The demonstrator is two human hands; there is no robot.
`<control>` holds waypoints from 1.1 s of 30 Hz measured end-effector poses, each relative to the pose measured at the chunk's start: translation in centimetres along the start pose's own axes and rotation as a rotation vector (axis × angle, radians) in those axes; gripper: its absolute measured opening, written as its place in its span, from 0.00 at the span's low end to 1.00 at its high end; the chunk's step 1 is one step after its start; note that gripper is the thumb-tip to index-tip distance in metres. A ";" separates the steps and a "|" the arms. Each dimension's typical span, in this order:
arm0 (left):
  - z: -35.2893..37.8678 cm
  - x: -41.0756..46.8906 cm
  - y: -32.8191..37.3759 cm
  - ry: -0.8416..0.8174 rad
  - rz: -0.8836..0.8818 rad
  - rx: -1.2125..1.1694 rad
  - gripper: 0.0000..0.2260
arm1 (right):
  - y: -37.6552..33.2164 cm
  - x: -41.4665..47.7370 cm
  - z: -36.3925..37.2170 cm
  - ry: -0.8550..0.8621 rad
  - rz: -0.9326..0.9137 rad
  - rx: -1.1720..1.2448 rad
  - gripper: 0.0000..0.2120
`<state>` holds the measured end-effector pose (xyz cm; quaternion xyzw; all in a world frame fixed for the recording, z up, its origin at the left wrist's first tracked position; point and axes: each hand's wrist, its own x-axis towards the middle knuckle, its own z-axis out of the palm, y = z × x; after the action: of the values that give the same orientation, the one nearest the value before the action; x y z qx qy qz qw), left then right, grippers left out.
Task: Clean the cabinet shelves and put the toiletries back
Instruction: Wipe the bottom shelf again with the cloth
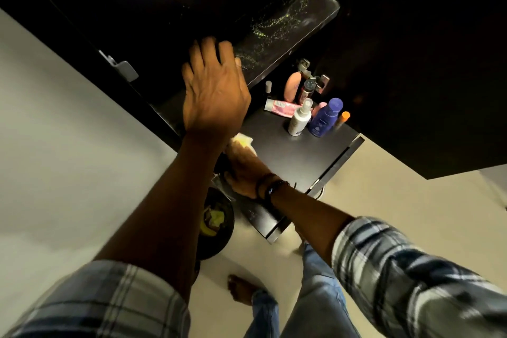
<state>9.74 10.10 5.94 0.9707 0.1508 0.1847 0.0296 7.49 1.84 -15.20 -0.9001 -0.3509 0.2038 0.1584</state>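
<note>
Wiping step, I judge: right hand (pixel 244 173) closes its grip on a yellow cloth (pixel 242 141) on the lower shelf (pixel 288 156). Left hand (pixel 214 90), open and empty, braces the upper shelf (pixel 288 33). Toiletries (pixel 310 110) cluster at 2 o'clock; next wipe must stop short of them.

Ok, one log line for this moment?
left hand: on upper shelf | right hand: yellow cloth, lower shelf | toiletries: grouped there

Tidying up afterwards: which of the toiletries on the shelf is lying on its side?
The pink tube, flat at the back left of the group; the other bottles stand upright.
</note>
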 end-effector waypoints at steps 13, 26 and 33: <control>0.1 -0.1 0.0 -0.006 -0.002 0.003 0.14 | 4.0 -0.3 -1.9 0.006 -0.026 -0.014 0.32; -0.1 0.0 0.1 -0.014 0.002 0.010 0.14 | -2.0 -12.4 5.0 0.091 -0.203 -0.056 0.29; 0.1 -0.1 0.0 -0.024 0.004 -0.013 0.14 | 6.8 -15.9 1.5 0.096 0.072 -0.097 0.32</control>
<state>9.67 10.10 5.86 0.9730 0.1472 0.1739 0.0373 -0.05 -13.84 -15.39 -0.9276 -0.3197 0.1486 0.1237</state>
